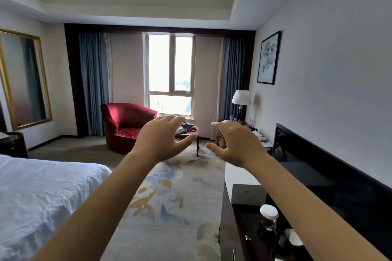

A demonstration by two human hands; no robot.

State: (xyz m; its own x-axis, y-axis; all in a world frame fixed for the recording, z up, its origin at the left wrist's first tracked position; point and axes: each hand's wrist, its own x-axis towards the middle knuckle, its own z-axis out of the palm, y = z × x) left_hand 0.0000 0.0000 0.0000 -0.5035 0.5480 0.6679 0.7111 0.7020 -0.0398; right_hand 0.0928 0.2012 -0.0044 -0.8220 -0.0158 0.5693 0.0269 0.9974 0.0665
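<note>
Both my arms stretch forward at chest height in a hotel room. My left hand is held up in mid-air, fingers relaxed and slightly bent, thumb pointing right, holding nothing. My right hand mirrors it a little to the right, fingers relaxed, thumb pointing left, also holding nothing. A gap of carpet shows between the two thumbs. Neither hand touches any object.
A white bed lies at left. A red armchair and a small table with clothes stand by the window. A dark cabinet with a television, white box and glass bottle runs along the right wall. Patterned carpet lies between.
</note>
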